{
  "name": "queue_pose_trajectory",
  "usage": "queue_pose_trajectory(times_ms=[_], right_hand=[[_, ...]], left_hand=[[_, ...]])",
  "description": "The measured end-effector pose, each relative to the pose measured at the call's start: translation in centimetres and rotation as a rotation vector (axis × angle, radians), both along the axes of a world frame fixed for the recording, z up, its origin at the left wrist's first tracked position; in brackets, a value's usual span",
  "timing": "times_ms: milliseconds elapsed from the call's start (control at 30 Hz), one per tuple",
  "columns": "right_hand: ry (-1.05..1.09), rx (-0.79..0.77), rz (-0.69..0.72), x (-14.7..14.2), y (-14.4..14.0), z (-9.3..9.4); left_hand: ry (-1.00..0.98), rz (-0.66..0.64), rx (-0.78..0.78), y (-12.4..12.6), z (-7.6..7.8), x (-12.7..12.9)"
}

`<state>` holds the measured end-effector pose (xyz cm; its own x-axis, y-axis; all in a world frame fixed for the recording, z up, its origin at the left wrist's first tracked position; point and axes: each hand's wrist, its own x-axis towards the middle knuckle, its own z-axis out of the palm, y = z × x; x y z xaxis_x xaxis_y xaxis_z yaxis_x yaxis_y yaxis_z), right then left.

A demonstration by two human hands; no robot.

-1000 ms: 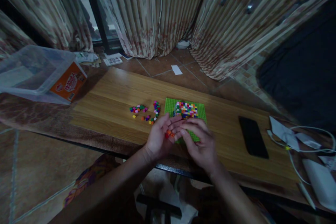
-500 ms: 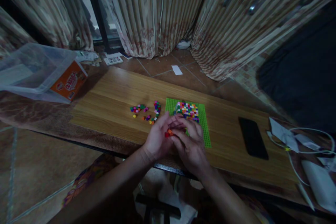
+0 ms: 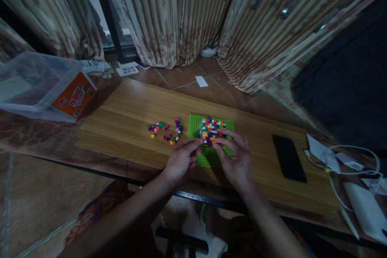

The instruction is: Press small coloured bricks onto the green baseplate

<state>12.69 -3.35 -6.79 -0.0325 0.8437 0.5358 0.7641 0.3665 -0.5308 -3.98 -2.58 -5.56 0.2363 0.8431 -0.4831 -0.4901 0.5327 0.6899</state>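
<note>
A block of many-coloured toy bricks stands on a green studded baseplate. My left hand is at its near left corner, fingers curled, with a bit of red brick showing at the pinched fingertips. On the near right side, my right hand has thumb and index finger at a small orange brick against the block's near edge. Its other fingers reach along the right side of the block. Loose bricks lie in a curved row left of the baseplate, and another loose cluster is farther left.
The wooden board carries a black phone on the right. Beyond it are white cables and a white device. A clear plastic box stands at the left, and striped curtains hang behind.
Both hands have moved from being cupped together in front of the baseplate to the block's near edge. They have separated, the right one moving rightward with the orange brick. The view has shifted slightly.
</note>
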Motion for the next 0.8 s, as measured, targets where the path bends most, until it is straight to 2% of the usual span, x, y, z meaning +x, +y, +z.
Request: queue_pose_trajectory(times_ms=[167, 333, 467, 600, 800], right_hand=[[-0.177, 0.054, 0.012, -0.4, 0.3, -0.4], [-0.229, 0.078, -0.022, -0.4, 0.6, -0.8], [-0.177, 0.079, -0.022, -0.4, 0.5, -1.0], [-0.075, 0.003, -0.027, -0.4, 0.4, -0.8], [0.105, -0.057, -0.114, -0.9, 0.7, -0.9]], left_hand=[[0.112, -0.019, 0.082, -0.1, -0.3, 0.7], [0.232, -0.06, 0.227, 0.0, -1.5, 1.4], [0.314, -0.095, 0.318, -0.3, -1.8, 1.8], [0.357, -0.119, 0.407, -0.5, -1.6, 1.9], [0.375, -0.131, 0.421, -0.5, -1.7, 1.9]])
